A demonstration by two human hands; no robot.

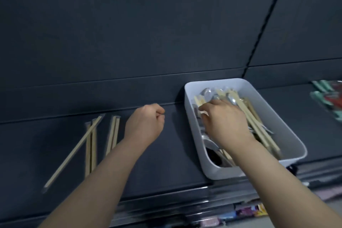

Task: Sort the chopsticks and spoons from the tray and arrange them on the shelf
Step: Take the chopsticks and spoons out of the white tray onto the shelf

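1. Wrapped wooden chopsticks (92, 140) lie on the left part of the dark shelf (166, 163), long axes running roughly from its front edge toward its back edge. One pair crosses the others on a diagonal, its near end toward the front left corner. Three wrapped pairs show there, though blur makes the count unsure.
2. A white tray (288, 131) sits on the right part of the shelf, its long axis running front to back and slanted a little, the near end at the front edge.
3. The tray holds a mixed heap: more chopsticks (259, 126) pointing along the tray's length, and metal spoons (208, 93) with bowls toward the far end. Neither can be counted in the pile.
4. The right hand (224, 122) reaches into the tray, palm down, fingers spread over the utensils; whether they clamp anything I cannot tell.
5. The left hand (146, 124) hovers over the shelf between the laid-out chopsticks and the tray, curled into a loose fist, with nothing visible in it.
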